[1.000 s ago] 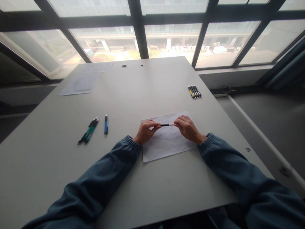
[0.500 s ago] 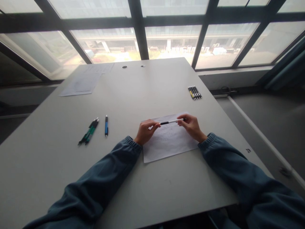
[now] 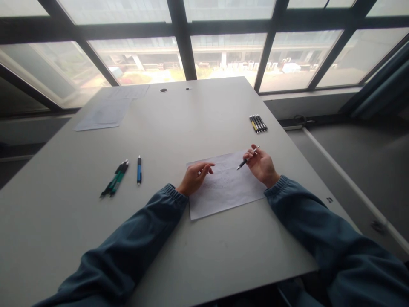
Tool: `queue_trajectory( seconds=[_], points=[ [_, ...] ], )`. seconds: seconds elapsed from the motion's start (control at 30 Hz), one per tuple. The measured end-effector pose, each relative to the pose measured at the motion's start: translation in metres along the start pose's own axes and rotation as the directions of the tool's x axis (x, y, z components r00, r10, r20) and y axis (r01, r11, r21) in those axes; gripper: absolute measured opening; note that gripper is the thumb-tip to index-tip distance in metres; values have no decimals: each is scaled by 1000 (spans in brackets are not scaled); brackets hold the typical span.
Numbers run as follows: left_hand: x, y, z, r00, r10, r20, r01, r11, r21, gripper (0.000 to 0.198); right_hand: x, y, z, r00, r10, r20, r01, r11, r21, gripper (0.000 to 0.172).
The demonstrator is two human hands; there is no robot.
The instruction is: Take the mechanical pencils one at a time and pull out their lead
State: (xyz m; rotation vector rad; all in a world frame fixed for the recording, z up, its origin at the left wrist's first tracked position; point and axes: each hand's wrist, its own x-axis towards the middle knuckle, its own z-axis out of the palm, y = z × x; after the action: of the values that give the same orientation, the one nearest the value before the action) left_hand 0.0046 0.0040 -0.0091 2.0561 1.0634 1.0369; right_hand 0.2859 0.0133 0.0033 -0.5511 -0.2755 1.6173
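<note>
In my right hand [image 3: 262,167] a white and black pen [image 3: 242,163] is held between the fingers. Its metal tip points down and left, above the sheet of paper [image 3: 223,199]. My left hand [image 3: 194,176] rests over the paper's left edge with its fingers stretched out and the thumb a little apart, holding nothing. Faint marks show on the paper between the two hands, too small to read. Both wrists come out of blue elasticated cuffs.
Left of my left arm lie a blue pen [image 3: 139,170] and a pair of green pens [image 3: 115,178]. A row of several black pens [image 3: 258,123], one partly yellow, sits near the table's right edge. More paper sheets [image 3: 104,115] lie at the far left, before the windows.
My left hand has let go of the pen. My right hand has turned palm up, tilting the pen so its tip points down-left. The view has shifted slightly.
</note>
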Motion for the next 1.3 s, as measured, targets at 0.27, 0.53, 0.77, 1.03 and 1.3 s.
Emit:
queue_trajectory(
  seconds=[0.27, 0.53, 0.77, 1.03, 1.3],
  points=[
    [0, 2, -1, 999, -26, 29, 25, 1000, 14, 40, -3, -4, -1, 997, 47, 67, -52, 995, 80, 43],
    [1, 2, -1, 999, -35, 37, 34, 999, 22, 43, -4, -5, -1, 993, 64, 97, -73, 994, 85, 37],
    [1, 3, -1, 999, 0, 47, -3, 998, 58, 39, -3, -6, 0, 1000, 30, 9, -29, 999, -41, 24],
    [1, 4, 0, 991, 125, 51, -134, 955, 265, 20, -2, 0, -3, 998, -17, -68, 2, 975, -220, 26],
    [0, 3, -2, 980, 73, 187, -151, 881, 449, 23, -6, 4, -1, 999, -32, 20, 38, 928, -370, 56]
  ],
)
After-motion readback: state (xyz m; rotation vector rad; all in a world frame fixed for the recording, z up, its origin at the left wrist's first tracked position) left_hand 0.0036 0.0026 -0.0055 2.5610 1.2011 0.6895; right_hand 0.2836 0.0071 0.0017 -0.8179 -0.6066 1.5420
